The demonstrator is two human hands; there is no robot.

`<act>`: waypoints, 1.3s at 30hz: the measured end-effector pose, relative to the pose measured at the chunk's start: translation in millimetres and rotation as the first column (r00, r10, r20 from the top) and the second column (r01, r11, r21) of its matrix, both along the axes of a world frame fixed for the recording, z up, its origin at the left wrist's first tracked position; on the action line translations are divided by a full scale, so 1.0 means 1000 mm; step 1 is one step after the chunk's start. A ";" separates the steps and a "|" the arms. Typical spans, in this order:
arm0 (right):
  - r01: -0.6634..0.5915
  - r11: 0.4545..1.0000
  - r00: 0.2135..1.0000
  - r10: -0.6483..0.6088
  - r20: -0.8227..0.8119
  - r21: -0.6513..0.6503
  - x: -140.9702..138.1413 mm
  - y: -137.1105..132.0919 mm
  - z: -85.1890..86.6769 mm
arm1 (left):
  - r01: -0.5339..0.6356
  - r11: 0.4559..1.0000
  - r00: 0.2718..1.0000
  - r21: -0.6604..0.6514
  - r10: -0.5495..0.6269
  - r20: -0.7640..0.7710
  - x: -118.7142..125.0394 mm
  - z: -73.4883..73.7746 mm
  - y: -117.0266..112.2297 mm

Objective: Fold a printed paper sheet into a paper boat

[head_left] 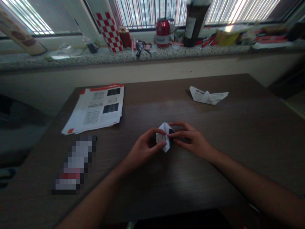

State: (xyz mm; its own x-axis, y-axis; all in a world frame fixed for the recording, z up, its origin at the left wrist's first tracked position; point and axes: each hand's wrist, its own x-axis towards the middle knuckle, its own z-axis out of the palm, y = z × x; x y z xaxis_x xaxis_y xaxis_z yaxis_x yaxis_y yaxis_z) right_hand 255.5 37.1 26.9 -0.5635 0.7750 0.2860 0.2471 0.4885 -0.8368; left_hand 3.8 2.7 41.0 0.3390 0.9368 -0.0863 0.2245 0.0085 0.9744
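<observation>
Between my two hands is a small piece of folded printed paper, diamond-shaped with a crease down its middle. My left hand grips its left side, thumb low and index finger near the centre. From the other side, my right hand pinches the right part, where a dark printed patch shows. The fingers cover part of the folds. Farther back on the right lies a folded paper boat, tilted on the table.
A stack of printed sheets lies at the table's back left, with a pixelated phone-like object nearer me. Behind the brown table, the granite windowsill bears a red can, a checkered cup, a dark bottle and several small items.
</observation>
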 end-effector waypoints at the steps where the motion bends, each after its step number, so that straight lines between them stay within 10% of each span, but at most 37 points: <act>1: 0.008 1.000 1.000 -0.008 -0.004 0.000 0.000 0.000 0.000 | 0.003 1.000 1.000 -0.015 -0.003 0.021 0.001 0.000 -0.001; 16: 0.046 0.859 0.945 -0.203 -0.256 -0.510 -0.009 0.004 -0.005 | 0.069 0.993 0.997 0.100 -0.066 -0.027 0.001 -0.012 -0.003; 39: 0.155 0.908 0.982 -0.186 -0.044 -0.388 -0.011 -0.004 0.001 | -0.020 0.994 0.983 0.111 0.039 -0.177 0.006 0.003 -0.002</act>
State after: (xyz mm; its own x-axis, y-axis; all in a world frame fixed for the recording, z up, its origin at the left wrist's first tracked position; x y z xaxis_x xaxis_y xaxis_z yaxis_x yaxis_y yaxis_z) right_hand 244.0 32.9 27.7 -0.4011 0.9159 -0.0130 0.2242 0.0844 -0.9709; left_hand 10.2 0.7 44.3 0.2991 0.9534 -0.0406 0.3966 -0.0855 0.9140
